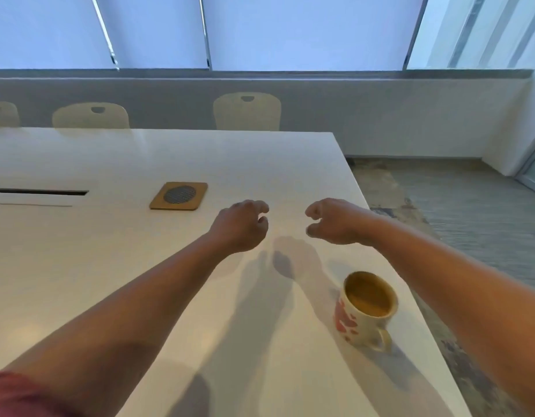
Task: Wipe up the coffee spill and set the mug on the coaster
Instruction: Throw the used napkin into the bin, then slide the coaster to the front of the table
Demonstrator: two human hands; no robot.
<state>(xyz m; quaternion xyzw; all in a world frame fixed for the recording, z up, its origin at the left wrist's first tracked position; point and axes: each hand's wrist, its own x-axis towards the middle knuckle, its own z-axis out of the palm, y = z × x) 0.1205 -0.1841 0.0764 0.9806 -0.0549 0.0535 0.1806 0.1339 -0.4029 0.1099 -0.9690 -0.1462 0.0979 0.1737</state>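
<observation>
A white mug (364,311) with red shapes and a handle facing me stands upright near the table's right edge, with brown coffee inside. A square wooden coaster (179,195) with a dark round centre lies further back to the left. My left hand (240,225) and my right hand (335,221) hover side by side above the white table (109,266), beyond the mug, fingers loosely curled and holding nothing. I see no spill and no cloth on the table.
The table's right edge runs diagonally close to the mug, with grey carpet (470,221) below. A dark cable slot (37,192) is cut into the table at the left. Pale chairs (247,111) stand along the far side under the windows.
</observation>
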